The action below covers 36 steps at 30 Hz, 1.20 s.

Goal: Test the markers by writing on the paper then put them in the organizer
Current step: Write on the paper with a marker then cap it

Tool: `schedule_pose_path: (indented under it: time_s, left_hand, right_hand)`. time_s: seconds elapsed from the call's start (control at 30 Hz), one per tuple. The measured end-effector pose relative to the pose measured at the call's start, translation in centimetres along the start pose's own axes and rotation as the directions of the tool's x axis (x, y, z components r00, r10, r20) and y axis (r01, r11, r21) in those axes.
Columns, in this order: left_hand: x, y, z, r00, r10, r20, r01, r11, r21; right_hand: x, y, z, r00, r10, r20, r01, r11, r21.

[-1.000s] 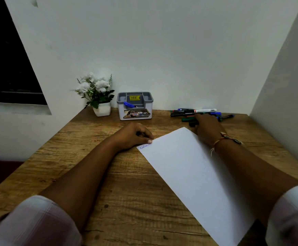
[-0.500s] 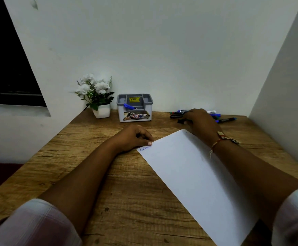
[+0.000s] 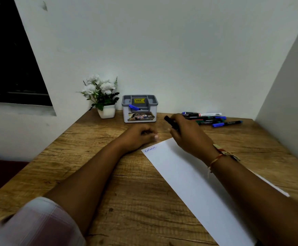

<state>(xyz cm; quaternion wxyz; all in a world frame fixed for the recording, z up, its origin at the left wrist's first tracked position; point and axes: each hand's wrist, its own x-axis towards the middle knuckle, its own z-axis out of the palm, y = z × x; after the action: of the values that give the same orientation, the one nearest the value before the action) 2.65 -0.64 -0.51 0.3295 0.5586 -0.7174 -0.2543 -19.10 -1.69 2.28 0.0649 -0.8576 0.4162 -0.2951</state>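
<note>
Your right hand [image 3: 189, 134] grips a dark marker [image 3: 170, 121] lifted off the table, above the paper's far corner; cap looks on, hard to confirm; left hand [image 3: 141, 137] is loosely curled, holding nothing, fingertips just off the paper [image 3: 198, 183]; the sheet lies diagonally from table centre to the near right edge, small illegible blue scribble [image 3: 150, 149] at its far corner; remaining markers [image 3: 208, 118] lie along the back edge, right of the organizer [image 3: 139, 108], which holds one blue marker [image 3: 134, 107]; risks: unpinned paper may slide under the stroke; uncapping one-handed could drop the cap; organizer's yellow price sticker and "OP…" label only partly legible.
</note>
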Motion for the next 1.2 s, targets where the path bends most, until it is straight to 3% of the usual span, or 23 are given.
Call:
schedule_pose_path:
  time_s: [0.23, 0.37, 0.7, 0.83, 0.9, 1.0, 1.13, 1.2]
  left_hand:
    - [-0.1, 2.1, 0.6, 0.989, 0.076, -0.127, -0.104, 0.966, -0.235]
    - [-0.4, 2.8, 0.6, 0.983, 0.097, -0.153, -0.134, 0.958, -0.255]
    - [-0.4, 2.9, 0.4, 0.985, 0.089, -0.147, -0.132, 0.937, -0.322]
    - [-0.6, 2.7, 0.9, 0.992, 0.051, -0.118, -0.092, 0.918, -0.385]
    - [-0.7, 2.9, 0.9, 0.991, -0.048, -0.124, -0.029, 0.833, -0.553]
    - [-0.6, 3.3, 0.6, 0.976, -0.193, -0.103, 0.039, 0.617, -0.786]
    - [-0.4, 3.3, 0.3, 0.943, -0.304, -0.134, 0.022, 0.46, -0.888]
    - [-0.3, 3.0, 0.2, 0.932, -0.332, -0.146, 0.005, 0.415, -0.91]
  right_hand:
    - [-0.1, -0.4, 0.3, 0.997, -0.062, 0.049, 0.06, 0.997, 0.046]
    - [-0.5, -0.5, 0.9, 0.994, -0.082, 0.072, 0.078, 0.995, 0.06]
    - [-0.6, -0.8, 0.2, 0.998, 0.029, 0.06, -0.036, 0.991, 0.126]
    - [-0.6, -1.1, -0.4, 0.972, 0.109, 0.208, -0.134, 0.985, 0.111]
    - [-0.9, -1.1, -1.2, 0.949, 0.185, 0.255, -0.239, 0.95, 0.2]
    - [-1.4, -0.8, -2.1, 0.921, 0.254, 0.294, -0.339, 0.895, 0.289]
    - [-1.7, -0.4, -1.8, 0.903, 0.312, 0.297, -0.422, 0.775, 0.471]
    - [-1.6, -0.5, -1.8, 0.888, 0.346, 0.303, -0.46, 0.663, 0.591]
